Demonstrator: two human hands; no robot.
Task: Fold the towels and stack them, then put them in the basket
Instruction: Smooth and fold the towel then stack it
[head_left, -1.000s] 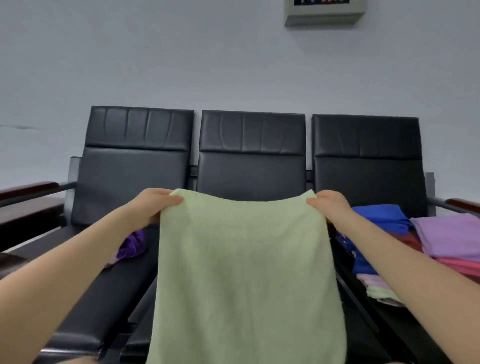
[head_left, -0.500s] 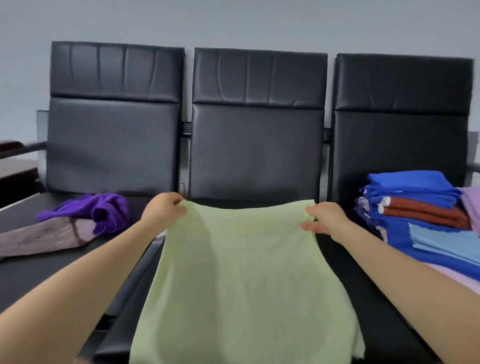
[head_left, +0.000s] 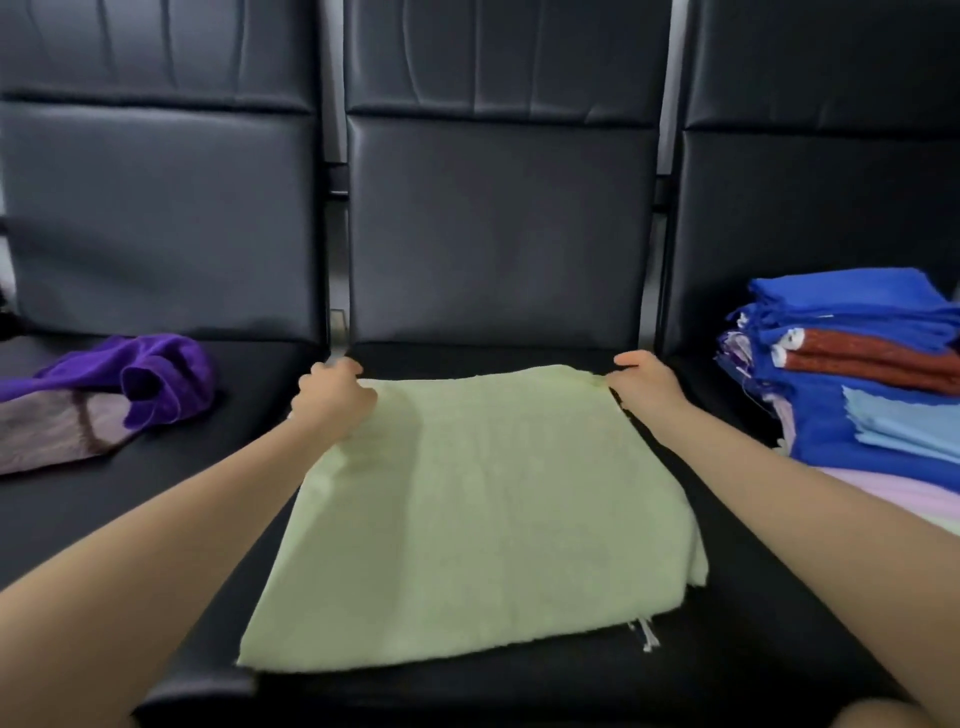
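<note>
My left hand and right hand pinch the green towel's far corners; it has dropped from hanging to flat on the middle seat, ready for folding.

Soft, even indoor light falls from above and in front, moderately bright. The black leather backrests carry dull, broad sheen rather than sharp glare. Faint soft shadows lie under the left hand on the green towel. The whole picture is slightly soft, with motion blur and wide-angle stretching toward the edges, where the forearms swell.
</note>
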